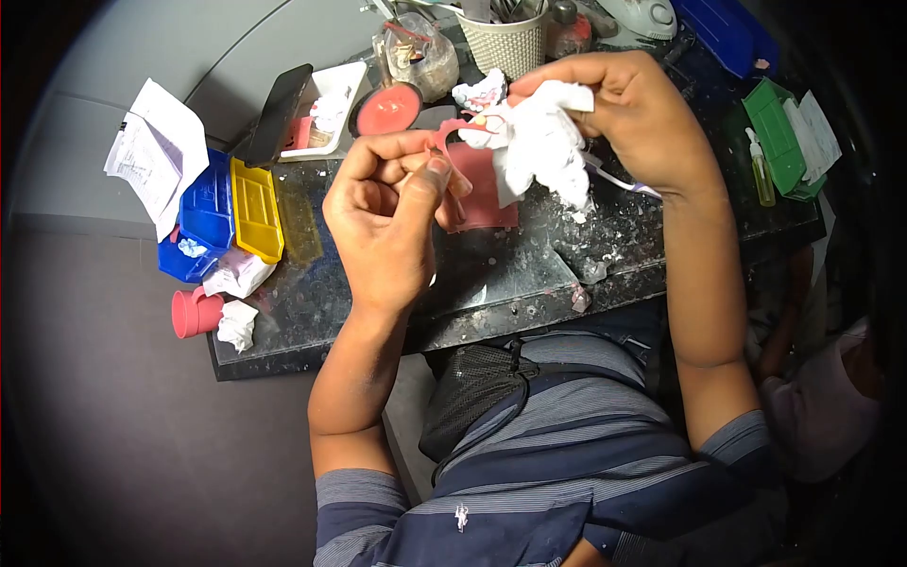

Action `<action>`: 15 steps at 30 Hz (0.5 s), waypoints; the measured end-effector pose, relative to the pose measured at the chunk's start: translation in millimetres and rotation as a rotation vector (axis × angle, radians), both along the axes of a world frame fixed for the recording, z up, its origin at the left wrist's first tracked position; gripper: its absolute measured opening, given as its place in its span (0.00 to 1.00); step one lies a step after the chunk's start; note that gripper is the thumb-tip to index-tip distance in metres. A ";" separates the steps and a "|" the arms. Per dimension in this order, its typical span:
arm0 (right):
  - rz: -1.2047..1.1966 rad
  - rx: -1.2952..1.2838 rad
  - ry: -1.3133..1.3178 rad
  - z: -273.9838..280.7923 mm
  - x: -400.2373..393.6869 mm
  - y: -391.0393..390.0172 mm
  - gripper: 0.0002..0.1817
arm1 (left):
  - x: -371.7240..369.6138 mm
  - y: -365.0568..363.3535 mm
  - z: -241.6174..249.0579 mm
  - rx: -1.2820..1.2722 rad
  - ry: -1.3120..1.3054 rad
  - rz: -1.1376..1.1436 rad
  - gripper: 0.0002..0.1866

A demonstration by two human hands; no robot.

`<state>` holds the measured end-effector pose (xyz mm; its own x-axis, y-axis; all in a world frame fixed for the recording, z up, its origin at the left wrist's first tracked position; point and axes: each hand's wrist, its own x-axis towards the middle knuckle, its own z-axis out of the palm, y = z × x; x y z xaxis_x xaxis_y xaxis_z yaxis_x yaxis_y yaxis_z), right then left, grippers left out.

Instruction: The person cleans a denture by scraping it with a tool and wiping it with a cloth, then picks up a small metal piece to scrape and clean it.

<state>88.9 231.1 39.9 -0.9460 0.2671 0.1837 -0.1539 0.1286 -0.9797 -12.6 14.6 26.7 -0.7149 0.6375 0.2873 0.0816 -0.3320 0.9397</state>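
Where my left hand (385,215) pinches: a pink piece (453,124), up off the table, with whitish patches along its edge toward my other hand.
Left fingers: thumb and forefinger drawn together on the piece, the rest curled loosely in behind them.
Right hand (631,113): raised level with the left, thumb and fingertips gathered on a crumpled white wad (546,142) that hangs down from them and comes up against the pink piece.
Pink sheet (489,203): on the table (345,317), below and between my two sets of fingers.
Slim handle (631,183): just under my right palm, partly hidden by the wad.
Round dish (389,109): just beyond my left knuckles, pink inside.
White tray (346,104): past that dish on the left-hand side, small pink and white bits in it.
Woven cup (503,45): farther out ahead of my fingers, slim tools standing in it.
Clear bag (435,76): between that cup and the dish.
Yellow box (257,210) and blue box (206,210): side by side, out to the left of my left fingers.
Pink mug (192,315): nearer me and well left of them.
Green case (777,128): right of my right wrist, a small vial (762,178) beside it.
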 end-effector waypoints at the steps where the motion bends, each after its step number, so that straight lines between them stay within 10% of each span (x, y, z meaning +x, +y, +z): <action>1: -0.051 0.113 -0.008 0.4 0.8 5.0 0.13 | -0.3 -0.4 0.0 0.020 -0.001 0.000 0.09; 15: -0.114 0.055 0.145 -1.8 0.8 5.1 0.14 | -0.5 -4.4 -0.6 0.216 0.201 -0.037 0.12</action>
